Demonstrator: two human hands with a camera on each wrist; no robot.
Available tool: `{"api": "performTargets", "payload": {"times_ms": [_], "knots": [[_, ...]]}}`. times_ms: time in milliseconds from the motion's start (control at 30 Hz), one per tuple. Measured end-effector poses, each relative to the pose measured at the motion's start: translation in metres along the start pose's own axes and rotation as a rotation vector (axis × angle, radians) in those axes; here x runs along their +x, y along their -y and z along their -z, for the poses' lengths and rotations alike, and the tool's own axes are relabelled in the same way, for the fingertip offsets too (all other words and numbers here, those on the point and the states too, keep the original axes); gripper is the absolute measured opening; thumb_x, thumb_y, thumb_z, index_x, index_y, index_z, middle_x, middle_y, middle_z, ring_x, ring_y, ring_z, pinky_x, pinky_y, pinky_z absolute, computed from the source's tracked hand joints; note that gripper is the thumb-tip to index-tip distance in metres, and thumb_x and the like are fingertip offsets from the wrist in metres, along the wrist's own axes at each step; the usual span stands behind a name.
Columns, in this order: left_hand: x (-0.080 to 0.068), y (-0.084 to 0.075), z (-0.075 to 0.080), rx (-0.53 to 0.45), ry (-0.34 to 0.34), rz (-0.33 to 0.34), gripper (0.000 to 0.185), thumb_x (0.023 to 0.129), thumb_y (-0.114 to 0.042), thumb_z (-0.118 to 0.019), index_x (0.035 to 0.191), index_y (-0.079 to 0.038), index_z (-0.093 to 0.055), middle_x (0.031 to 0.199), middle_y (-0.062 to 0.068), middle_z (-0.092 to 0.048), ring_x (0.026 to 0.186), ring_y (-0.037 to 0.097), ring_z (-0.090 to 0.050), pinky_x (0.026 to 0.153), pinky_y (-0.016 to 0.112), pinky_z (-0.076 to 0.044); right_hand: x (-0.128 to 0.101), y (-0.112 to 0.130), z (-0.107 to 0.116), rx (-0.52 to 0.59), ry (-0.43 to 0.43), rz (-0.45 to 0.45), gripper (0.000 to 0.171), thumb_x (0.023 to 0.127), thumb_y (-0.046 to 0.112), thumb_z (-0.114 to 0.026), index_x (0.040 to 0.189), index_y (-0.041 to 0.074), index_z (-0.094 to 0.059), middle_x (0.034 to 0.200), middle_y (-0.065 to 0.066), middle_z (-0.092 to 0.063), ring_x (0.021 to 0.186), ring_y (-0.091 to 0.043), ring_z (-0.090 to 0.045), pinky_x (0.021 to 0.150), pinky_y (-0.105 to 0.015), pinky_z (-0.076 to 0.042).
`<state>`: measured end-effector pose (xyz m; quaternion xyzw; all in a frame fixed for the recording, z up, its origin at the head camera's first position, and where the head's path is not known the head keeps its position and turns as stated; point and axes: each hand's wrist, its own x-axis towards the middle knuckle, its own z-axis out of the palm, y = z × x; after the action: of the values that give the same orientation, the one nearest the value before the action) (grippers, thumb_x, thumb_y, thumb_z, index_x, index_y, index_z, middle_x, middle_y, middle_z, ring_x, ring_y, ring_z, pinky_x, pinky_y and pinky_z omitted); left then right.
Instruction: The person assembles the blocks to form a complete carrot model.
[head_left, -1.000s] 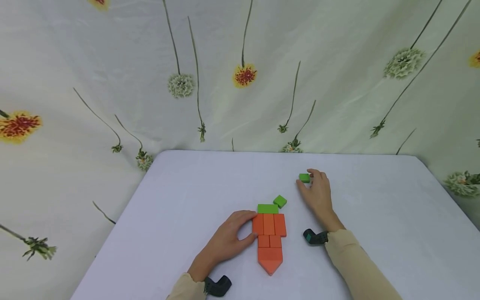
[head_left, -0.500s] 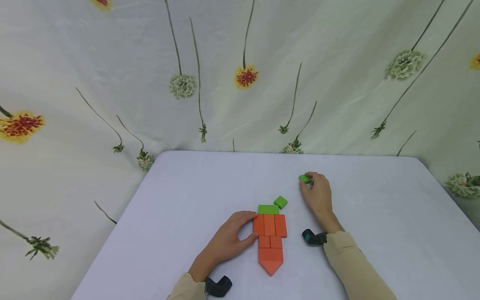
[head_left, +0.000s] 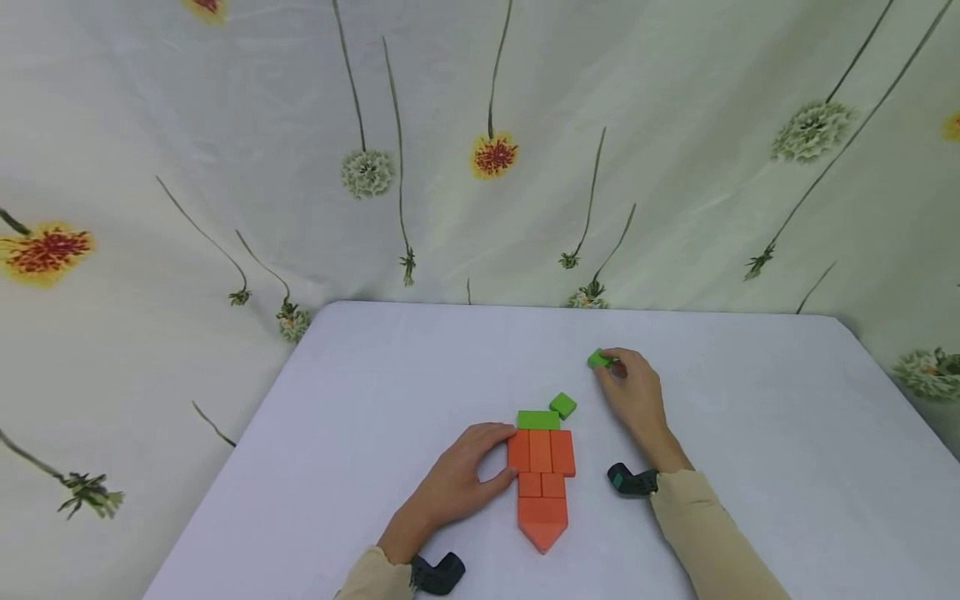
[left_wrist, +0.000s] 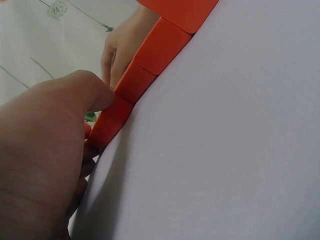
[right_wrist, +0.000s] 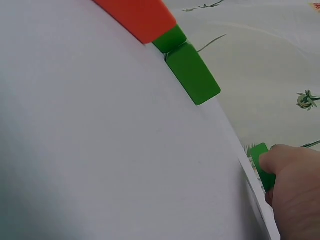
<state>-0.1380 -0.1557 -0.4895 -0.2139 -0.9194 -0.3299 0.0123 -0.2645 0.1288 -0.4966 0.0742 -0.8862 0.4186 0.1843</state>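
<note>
My left hand rests on the table, thumb and index finger bracing the two ends of an orange block at the left of a flat arrangement. Other orange blocks lie packed beside and below it, ending in a point toward me. A green rectangular block caps the arrangement. At its upper right corner a small green block sits turned at an angle. Farther back, my right hand pinches another green block between thumb and fingers; the right wrist view shows this block partly covered by the thumb.
The white table reaches back to a flower-patterned cloth hanging behind it. Each wrist wears a black camera band, the left one low in the head view and the right one near the sleeve.
My right hand has closed its fingers on the far green block, turned it, and shifted it slightly left. The left hand and the orange blocks stay in place.
</note>
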Motion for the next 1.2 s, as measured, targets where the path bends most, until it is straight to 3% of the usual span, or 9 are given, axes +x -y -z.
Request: {"api": "performTargets", "payload": {"times_ms": [233,567,800,1200], "knots": [[0.001,0.001,0.001,0.017,0.005,0.008,0.055,0.097,-0.031,-0.073,0.147,-0.017,-0.055,0.149,-0.002,-0.056,0.141,0.017,-0.049,0.117,0.04,-0.045,-0.002,0.007,0.001,0.097,0.076,0.122,0.027,0.092,0.005,-0.076,0.119,0.004,-0.073,0.124,-0.017,-0.071,0.113,-0.033,-0.069,0.099,-0.048,-0.057],[0.002,0.001,0.001,0.018,0.003,0.008,0.055,0.097,-0.032,-0.073,0.147,-0.018,-0.055,0.149,-0.002,-0.056,0.142,0.017,-0.049,0.118,0.04,-0.044,-0.008,0.029,-0.003,0.153,0.205,0.147,0.028,0.095,0.008,-0.074,0.123,0.008,-0.072,0.13,-0.012,-0.069,0.12,-0.03,-0.067,0.106,-0.049,-0.054],[0.0,0.001,0.0,0.006,0.003,-0.003,0.055,0.097,-0.03,-0.074,0.147,-0.017,-0.055,0.149,-0.001,-0.056,0.142,0.017,-0.049,0.117,0.041,-0.045,-0.015,0.043,-0.011,0.097,0.283,0.221,0.027,0.093,0.008,-0.076,0.12,0.01,-0.074,0.129,-0.011,-0.07,0.119,-0.028,-0.068,0.104,-0.048,-0.056],[0.002,0.004,-0.002,0.01,0.003,-0.007,0.054,0.097,-0.031,-0.073,0.146,-0.017,-0.056,0.148,-0.003,-0.056,0.142,0.015,-0.048,0.118,0.039,-0.044,-0.017,0.062,-0.016,0.046,0.448,0.246,0.027,0.097,0.011,-0.072,0.124,0.008,-0.071,0.129,-0.01,-0.07,0.118,-0.028,-0.068,0.102,-0.046,-0.056]]}}
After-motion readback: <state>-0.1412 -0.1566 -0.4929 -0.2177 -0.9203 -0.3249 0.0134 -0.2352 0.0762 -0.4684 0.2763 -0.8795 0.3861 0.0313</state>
